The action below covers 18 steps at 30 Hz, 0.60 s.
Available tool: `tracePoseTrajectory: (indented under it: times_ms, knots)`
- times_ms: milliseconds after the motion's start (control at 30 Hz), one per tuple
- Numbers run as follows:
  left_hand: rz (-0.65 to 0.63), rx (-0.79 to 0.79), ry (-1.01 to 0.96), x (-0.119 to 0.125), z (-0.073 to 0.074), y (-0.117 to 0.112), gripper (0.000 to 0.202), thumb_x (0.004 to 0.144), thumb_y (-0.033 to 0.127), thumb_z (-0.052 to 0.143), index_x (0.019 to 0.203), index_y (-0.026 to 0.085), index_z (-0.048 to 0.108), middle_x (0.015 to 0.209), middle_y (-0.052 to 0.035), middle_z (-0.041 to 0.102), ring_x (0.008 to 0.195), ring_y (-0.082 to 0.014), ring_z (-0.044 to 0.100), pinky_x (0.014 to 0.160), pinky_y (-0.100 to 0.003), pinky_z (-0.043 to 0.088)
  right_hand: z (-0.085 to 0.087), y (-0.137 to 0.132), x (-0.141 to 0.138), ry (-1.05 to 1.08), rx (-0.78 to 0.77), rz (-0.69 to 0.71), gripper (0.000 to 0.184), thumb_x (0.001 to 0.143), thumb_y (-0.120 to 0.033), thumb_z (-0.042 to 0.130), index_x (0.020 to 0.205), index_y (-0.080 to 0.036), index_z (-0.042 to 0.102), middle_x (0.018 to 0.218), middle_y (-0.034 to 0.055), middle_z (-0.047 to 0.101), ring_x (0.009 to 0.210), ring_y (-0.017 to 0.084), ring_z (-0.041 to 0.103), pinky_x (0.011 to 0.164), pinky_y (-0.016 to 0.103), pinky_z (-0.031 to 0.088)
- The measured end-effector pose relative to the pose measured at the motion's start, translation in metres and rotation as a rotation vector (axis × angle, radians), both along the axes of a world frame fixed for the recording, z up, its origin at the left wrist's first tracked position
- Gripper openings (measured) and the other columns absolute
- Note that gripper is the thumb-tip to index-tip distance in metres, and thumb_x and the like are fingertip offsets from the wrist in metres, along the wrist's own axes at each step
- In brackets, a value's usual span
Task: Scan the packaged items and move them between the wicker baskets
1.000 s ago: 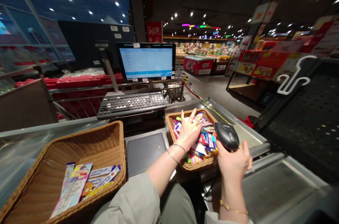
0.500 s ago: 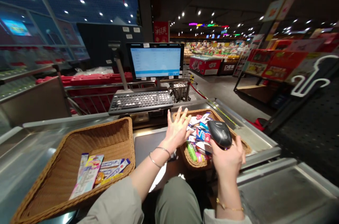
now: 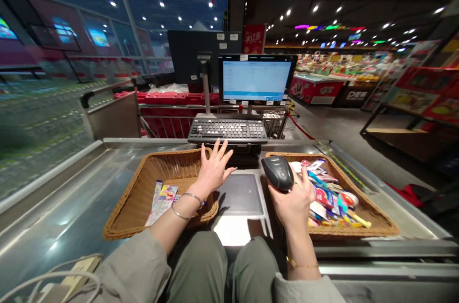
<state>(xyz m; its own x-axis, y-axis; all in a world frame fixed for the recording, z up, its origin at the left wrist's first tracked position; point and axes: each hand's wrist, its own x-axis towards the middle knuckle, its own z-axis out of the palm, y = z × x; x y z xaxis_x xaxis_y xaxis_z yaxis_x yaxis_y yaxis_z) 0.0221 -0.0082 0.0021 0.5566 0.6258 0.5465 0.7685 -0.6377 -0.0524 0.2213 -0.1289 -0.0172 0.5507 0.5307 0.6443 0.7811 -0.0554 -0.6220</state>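
My right hand (image 3: 294,200) is wrapped around a black handheld barcode scanner (image 3: 278,172). It holds the scanner at the left side of a wicker basket (image 3: 380,221) heaped with small colourful packaged goods (image 3: 328,198). With fingers spread and nothing in them, my left hand (image 3: 213,171) hovers by the right rim of another wicker basket (image 3: 125,210). A few flat packets (image 3: 161,202) lie in that left basket, partly hidden by my left forearm. Between the two baskets is a flat grey plate (image 3: 242,193) set in the counter.
A keyboard (image 3: 229,130) and a lit monitor (image 3: 256,78) stand beyond the baskets. The metal counter (image 3: 64,212) runs along both sides. A power strip with cables (image 3: 81,274) sits at the lower left. Shopping carts (image 3: 165,121) are behind the keyboard.
My left hand has moved from above the right basket over to the left basket's rim, fingers still spread. The scanner has shifted to the right basket's left side. The view has turned left.
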Motion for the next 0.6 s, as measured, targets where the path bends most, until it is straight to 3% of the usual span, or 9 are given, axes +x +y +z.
tracePoseTrajectory:
  times_ms: [300,600]
  knots:
    - [0.165,-0.028,0.077,-0.085,-0.019,0.02,0.044,0.092,0.038,0.059,0.134,0.025,0.057,0.159,-0.012,0.034,0.15,-0.0339,0.023,0.114,-0.074,0.003,-0.004,0.03,-0.042,-0.089,-0.075,0.19,0.055,0.077,-0.043,0.061,0.124,-0.014,0.063,0.132,0.0153,0.062,0.143,0.034,0.032,0.114,0.057,0.025]
    - [0.262,-0.162,0.234,-0.138,-0.034,0.034,0.045,0.092,0.039,0.06,0.134,0.023,0.058,0.159,-0.0119,0.033,0.15,-0.0334,0.023,0.112,-0.077,0.009,-0.008,0.054,-0.079,-0.117,-0.089,0.303,0.045,0.076,-0.042,0.062,0.114,-0.019,0.067,0.13,0.0126,0.065,0.141,0.037,0.036,0.11,0.063,0.027]
